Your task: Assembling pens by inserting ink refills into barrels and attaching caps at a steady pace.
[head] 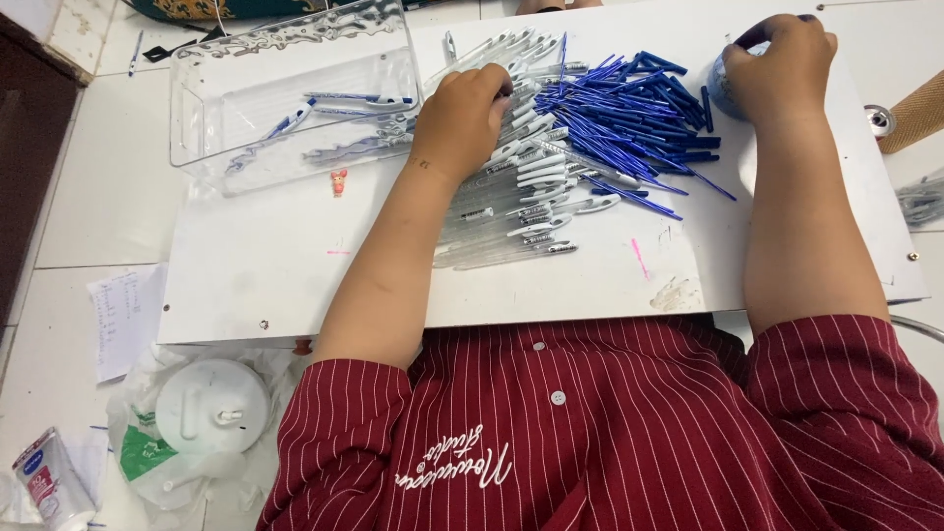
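Head view: left hand (460, 116) rests closed on clear pen barrels (511, 211), right hand (782, 67) clamps a blue cup (723, 84); best taking one barrel at a time.

Two hands are in view: the left hand (462, 113) at 11 o'clock and the right hand (782, 64) at 1 o'clock. One clear plastic tray (197, 108) sits at 10 o'clock on one white desk (275, 265), with roughly four pens (359, 98) inside. The clear pen barrels (521, 211) and the blue refills (629, 118), at 12 o'clock, lie in two heaps too dense to count. One white round lid (211, 405) lies at 8 o'clock.
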